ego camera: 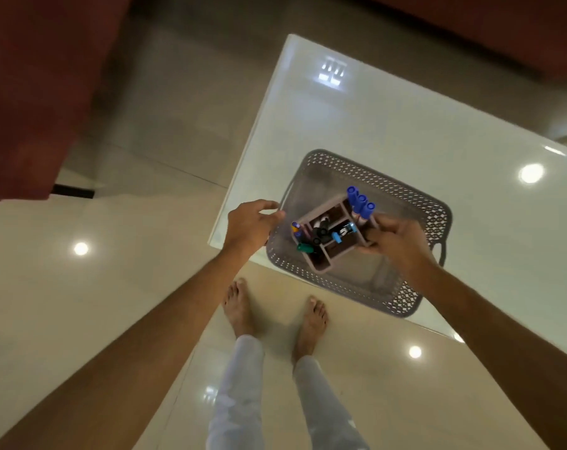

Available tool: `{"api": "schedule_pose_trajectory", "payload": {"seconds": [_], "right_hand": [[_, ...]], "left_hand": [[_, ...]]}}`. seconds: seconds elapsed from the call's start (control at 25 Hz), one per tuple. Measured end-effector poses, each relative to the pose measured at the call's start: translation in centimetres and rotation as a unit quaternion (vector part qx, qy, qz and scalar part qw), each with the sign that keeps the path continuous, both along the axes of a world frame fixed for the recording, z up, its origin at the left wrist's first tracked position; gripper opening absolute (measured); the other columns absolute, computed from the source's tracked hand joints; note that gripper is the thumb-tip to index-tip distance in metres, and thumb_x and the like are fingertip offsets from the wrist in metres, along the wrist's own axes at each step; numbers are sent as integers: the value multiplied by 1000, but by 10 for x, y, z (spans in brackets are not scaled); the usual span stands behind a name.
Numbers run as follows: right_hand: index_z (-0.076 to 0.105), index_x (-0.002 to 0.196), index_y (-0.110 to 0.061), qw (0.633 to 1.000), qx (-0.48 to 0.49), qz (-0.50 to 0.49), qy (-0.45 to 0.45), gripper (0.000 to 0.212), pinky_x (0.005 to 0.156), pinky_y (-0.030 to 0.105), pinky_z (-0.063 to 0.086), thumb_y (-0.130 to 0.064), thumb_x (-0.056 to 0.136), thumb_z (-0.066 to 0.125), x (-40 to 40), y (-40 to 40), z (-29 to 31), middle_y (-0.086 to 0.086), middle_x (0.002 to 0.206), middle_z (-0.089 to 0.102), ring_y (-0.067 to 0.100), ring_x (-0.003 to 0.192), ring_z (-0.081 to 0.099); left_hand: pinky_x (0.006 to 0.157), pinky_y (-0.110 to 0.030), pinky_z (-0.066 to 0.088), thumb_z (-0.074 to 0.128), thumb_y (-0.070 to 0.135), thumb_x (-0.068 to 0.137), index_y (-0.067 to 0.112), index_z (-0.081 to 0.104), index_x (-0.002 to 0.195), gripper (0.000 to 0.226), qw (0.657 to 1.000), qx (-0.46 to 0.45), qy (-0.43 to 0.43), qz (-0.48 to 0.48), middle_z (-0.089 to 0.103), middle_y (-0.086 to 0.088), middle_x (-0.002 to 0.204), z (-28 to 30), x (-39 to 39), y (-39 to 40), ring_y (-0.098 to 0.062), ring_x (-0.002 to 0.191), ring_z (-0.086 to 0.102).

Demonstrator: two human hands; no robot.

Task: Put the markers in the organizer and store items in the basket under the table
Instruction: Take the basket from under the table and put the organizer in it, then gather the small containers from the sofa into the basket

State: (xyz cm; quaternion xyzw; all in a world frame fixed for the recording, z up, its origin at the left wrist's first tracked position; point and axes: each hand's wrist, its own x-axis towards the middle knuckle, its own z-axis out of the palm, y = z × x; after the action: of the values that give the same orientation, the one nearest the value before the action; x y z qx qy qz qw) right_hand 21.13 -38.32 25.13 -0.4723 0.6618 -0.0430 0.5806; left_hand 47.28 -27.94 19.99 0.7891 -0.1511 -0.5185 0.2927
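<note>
Evidently to lower it in level, the right hand grips the brown compartmented marker organizer over the grey perforated plastic basket at frame centre, left hand loose-fingered beside the rim.

I see a grey basket with a lattice of small cut-outs round its walls, a brown-grey organizer holding blue-capped markers plus black, green and light-blue caps, a glossy white table, cream floor tiles, and pale trousers
</note>
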Motion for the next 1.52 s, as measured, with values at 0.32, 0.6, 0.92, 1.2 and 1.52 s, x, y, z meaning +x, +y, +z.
{"api": "schedule_pose_trajectory", "payload": {"seconds": [0.32,0.6,0.92,1.2,1.52], "right_hand": [[72,136,-17,995,92,-48,8,44,83,34,67,5,100,58,56,22,-41,11,119,79,28,104,77],[50,156,-36,966,-46,208,145,60,88,36,63,-14,102,64,74,10,30,7,158,55,33,103,74],[42,162,-21,798,-378,434,179,67,109,52,50,-1,100,55,61,-2,318,13,161,50,40,141,51],[35,161,-19,672,-571,442,163,59,106,55,46,-33,105,48,71,18,494,9,159,49,35,141,50],[37,160,-14,691,-527,464,172,60,116,52,38,-44,109,42,191,38,481,11,165,42,33,150,41]], "left_hand": [[72,-46,68,90,31,81,18,76,111,36,997,17,71,11,78,-10,111,-3,24,21,-24,95,79],[94,-13,52,64,25,103,17,73,122,22,990,-92,-67,-84,76,11,115,50,29,43,5,105,67],[119,-38,39,55,38,106,27,44,156,52,894,-164,-336,-247,54,3,155,356,94,83,-18,140,53],[121,-49,33,44,59,105,26,35,160,65,797,-130,-533,-254,40,-1,165,548,98,136,-28,155,34],[123,-53,31,31,76,98,31,29,162,79,799,-98,-538,-248,33,-4,169,566,224,158,-30,157,29]]}}
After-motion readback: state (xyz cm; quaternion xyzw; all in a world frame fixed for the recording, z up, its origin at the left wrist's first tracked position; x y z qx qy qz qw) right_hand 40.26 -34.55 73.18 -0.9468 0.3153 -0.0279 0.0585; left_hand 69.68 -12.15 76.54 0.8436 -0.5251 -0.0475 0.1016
